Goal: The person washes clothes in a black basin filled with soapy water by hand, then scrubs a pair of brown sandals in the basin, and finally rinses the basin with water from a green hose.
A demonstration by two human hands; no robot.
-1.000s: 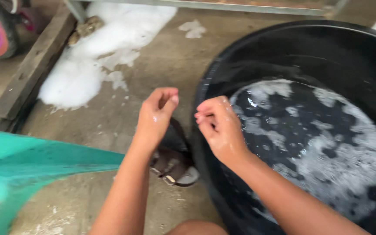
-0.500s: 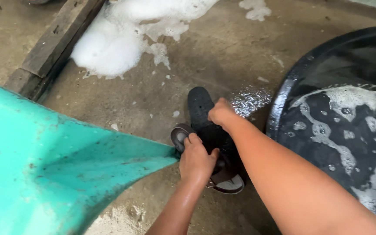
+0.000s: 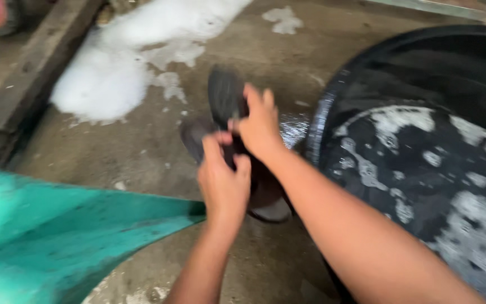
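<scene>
Both hands closed on a pair of dark sandals (image 3: 226, 104), lifted just off the concrete floor (image 3: 158, 152). Right hand (image 3: 260, 124) fingers wrapped over the upper sandal's sole, which points up and away. Left hand (image 3: 223, 183) grips the lower, brownish sandal from below, thumb and fingers curled round it. Hands touching each other at the sandals. Motion blur, so strap detail unreadable.

Head view, rest of scene: the sandals sit just left of a big black tub (image 3: 333, 101) holding dark water with patches of white suds. Foam puddle (image 3: 113, 73) on the floor up left, beside a wooden beam (image 3: 23, 95). Teal plastic object (image 3: 57, 236) fills the lower left, near the left forearm.
</scene>
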